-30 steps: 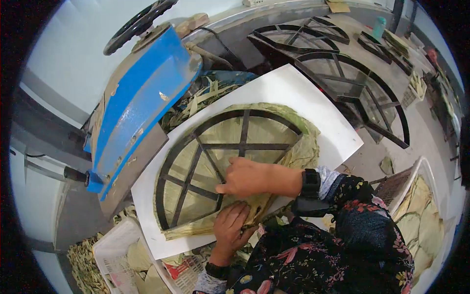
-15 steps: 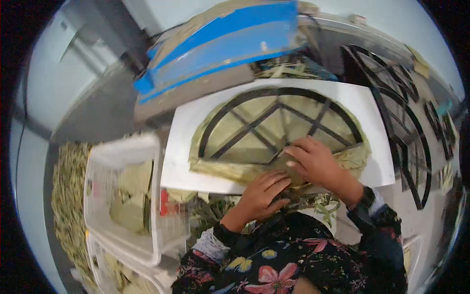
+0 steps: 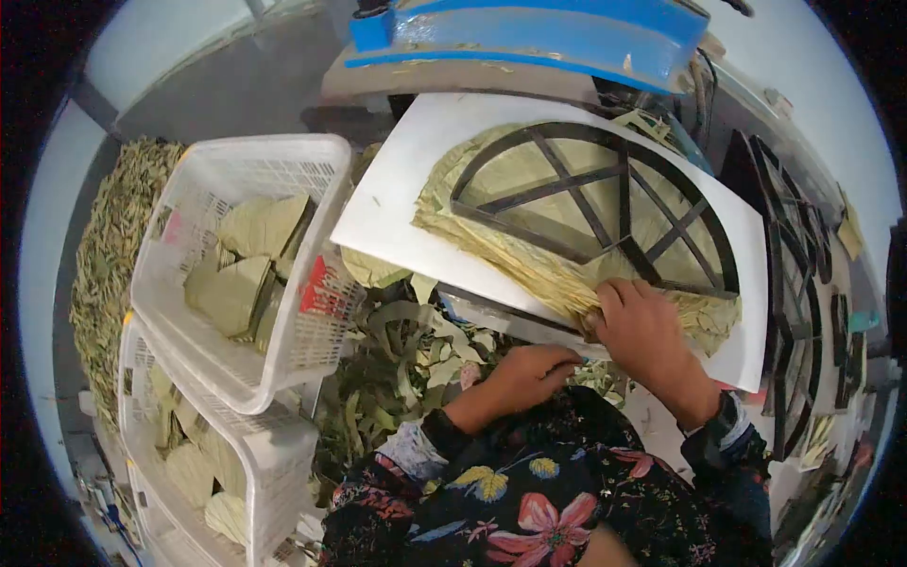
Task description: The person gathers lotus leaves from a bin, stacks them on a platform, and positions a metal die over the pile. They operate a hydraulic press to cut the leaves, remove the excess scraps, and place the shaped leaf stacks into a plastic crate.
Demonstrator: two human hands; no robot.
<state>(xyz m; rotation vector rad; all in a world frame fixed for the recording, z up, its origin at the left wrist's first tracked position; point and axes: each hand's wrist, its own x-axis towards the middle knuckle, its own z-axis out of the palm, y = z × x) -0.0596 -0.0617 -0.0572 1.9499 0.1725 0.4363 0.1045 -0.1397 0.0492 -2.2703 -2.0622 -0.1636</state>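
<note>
A half-round black frame [image 3: 624, 194] with crossed inner bars lies on a stack of broad dried green leaves [image 3: 510, 260]. The leaves rest on a white board [image 3: 397, 184] and stick out around the frame. My right hand [image 3: 642, 331] is closed on the leaf edge at the board's front side, below the frame's inner corner. My left hand [image 3: 524, 380] is lower and to the left, just off the board's front edge, its fingers pressed together and pointing right. Whatever its fingertips may hold is too small to make out.
White plastic baskets [image 3: 274, 378] with cut leaf pieces [image 3: 236, 293] stand at the left. Leaf scraps [image 3: 378, 397] are heaped below the board. A blue-edged machine part [image 3: 529, 42] is at the back. More black frames [image 3: 803, 331] are at the right; a leaf pile [image 3: 113, 255] lies far left.
My view has shifted, and the board and frame now appear turned clockwise. My left hand has come off the leaves. My right hand has moved from the frame's lower bar to the leaf edge.
</note>
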